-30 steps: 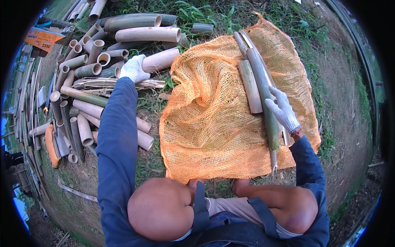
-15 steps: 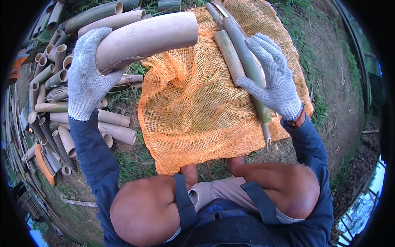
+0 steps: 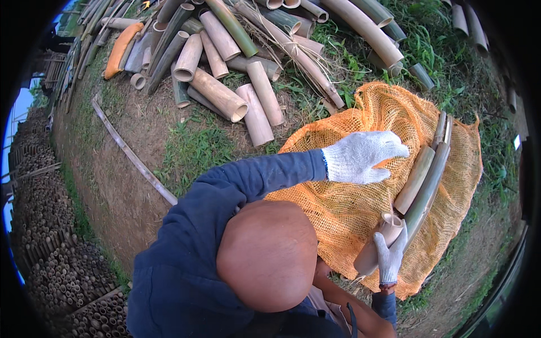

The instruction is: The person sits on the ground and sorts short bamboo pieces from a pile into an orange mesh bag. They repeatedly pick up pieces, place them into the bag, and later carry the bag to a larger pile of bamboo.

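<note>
My left hand, in a pale knitted glove, reaches over an orange mesh sack with fingers stretched, thumb apart, and nothing in it. At the sack's near right part, my gloved right hand grips a short, pale bamboo section, its open upper end showing. Some of its fingers are hidden. Just beyond that hand, a pale brown bamboo piece lies on the sack alongside a longer green one. Thin bamboo strips show at their far ends.
Cut bamboo tubes lie heaped on grass and dirt at the far left and middle. A curved strip lies on the ground at left. Many stacked tubes fill the lower left. An orange object lies beside the heap.
The view has swung left. My left hand has let go of the thick bamboo section and moved over the sack. My right hand, open before, now grips a bamboo section near the sack's edge.
</note>
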`<action>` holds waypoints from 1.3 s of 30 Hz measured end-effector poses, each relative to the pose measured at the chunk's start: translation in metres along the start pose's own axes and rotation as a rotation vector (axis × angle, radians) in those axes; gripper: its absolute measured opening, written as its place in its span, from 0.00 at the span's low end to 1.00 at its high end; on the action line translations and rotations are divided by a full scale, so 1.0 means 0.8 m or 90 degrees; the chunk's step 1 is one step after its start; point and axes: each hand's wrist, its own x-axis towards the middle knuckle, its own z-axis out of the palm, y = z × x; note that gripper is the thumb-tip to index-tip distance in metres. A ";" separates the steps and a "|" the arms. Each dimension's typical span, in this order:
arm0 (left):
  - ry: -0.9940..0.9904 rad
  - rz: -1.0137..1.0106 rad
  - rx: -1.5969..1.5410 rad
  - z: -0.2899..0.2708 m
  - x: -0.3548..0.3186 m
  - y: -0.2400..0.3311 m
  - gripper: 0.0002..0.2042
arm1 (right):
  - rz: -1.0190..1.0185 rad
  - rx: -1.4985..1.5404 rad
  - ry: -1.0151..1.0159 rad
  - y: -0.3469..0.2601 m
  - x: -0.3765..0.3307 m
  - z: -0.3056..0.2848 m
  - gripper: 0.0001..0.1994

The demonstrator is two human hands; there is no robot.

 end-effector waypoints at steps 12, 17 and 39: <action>0.686 -0.746 0.516 -0.210 -0.227 -0.123 0.41 | -0.231 -0.321 0.052 0.027 0.030 0.027 0.37; 0.807 -0.652 -0.406 -0.229 -0.265 -0.119 0.35 | -0.270 -0.267 0.081 -0.001 0.044 0.021 0.33; 0.010 -0.410 -0.190 -0.032 -0.086 0.025 0.27 | 0.059 0.481 -0.054 -0.044 0.066 -0.070 0.55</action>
